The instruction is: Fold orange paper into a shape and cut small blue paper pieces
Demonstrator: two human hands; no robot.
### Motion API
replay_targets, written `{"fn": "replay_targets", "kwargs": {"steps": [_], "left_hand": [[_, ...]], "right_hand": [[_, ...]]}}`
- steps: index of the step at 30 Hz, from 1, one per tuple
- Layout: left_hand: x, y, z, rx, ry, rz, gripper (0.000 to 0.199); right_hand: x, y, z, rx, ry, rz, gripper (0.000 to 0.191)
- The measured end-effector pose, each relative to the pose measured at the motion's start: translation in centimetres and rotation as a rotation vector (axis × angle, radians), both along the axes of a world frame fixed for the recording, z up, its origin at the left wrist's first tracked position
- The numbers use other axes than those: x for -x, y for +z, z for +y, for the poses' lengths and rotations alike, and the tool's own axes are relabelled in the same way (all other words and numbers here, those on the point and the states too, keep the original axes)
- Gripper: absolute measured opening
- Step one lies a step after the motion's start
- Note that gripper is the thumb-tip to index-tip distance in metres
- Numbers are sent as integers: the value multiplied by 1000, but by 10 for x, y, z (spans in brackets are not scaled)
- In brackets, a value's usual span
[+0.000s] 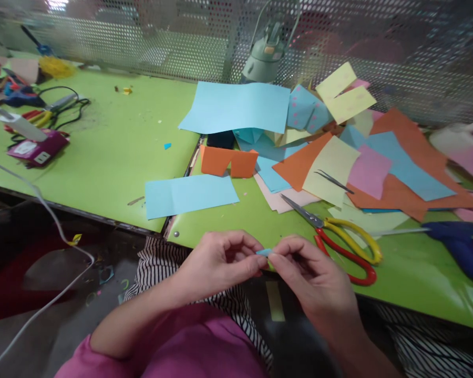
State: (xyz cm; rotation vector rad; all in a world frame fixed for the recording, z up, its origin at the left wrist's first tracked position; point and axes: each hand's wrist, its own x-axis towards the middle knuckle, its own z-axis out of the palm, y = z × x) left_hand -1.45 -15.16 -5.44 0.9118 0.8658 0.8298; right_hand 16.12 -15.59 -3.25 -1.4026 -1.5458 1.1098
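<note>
A small piece of blue paper [264,252] is pinched between my two hands, just over the front edge of the green table. My left hand [224,258] is closed on its left end, thumb against the fingers. On its right end, my right hand [313,270] grips with thumb and forefinger. Much of the piece is hidden by my fingertips. Beside my right hand lie scissors [319,223] with red and yellow handles, blades slightly apart. A creased blue paper strip [191,195] lies beyond my left hand, and a folded orange paper [228,161] stands behind it.
Overlapping coloured papers [335,168] cover the right side, with tweezers [334,181] on top. A blue glue gun [457,247] lies far right. A bottle [264,58] stands behind a large blue sheet [240,107]. At left are a purple power adapter [39,149], pliers [43,118] and a white cable [55,218].
</note>
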Motion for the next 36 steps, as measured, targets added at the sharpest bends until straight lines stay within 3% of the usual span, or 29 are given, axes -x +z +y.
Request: {"fn": "replay_targets", "kwargs": {"steps": [5, 12, 17, 28, 32, 36], "left_hand": [[0, 0, -3, -18, 26, -13, 31], [1, 3, 0, 105, 49, -67, 31], [2, -3, -2, -52, -14, 61, 21], [12, 1, 0, -79, -54, 125, 21], [17, 4, 0, -75, -56, 85, 21], [19, 6, 2, -10, -11, -3, 22]], "right_hand": [[1, -3, -2, -47, 9, 19, 23], [-4, 1, 3, -141, 61, -86, 15], [0, 7, 3, -240, 97, -277, 12], [0, 10, 6, 12, 132, -91, 18], [3, 7, 2, 7, 86, -98, 20], [6, 3, 2, 132, -20, 17, 24]]}}
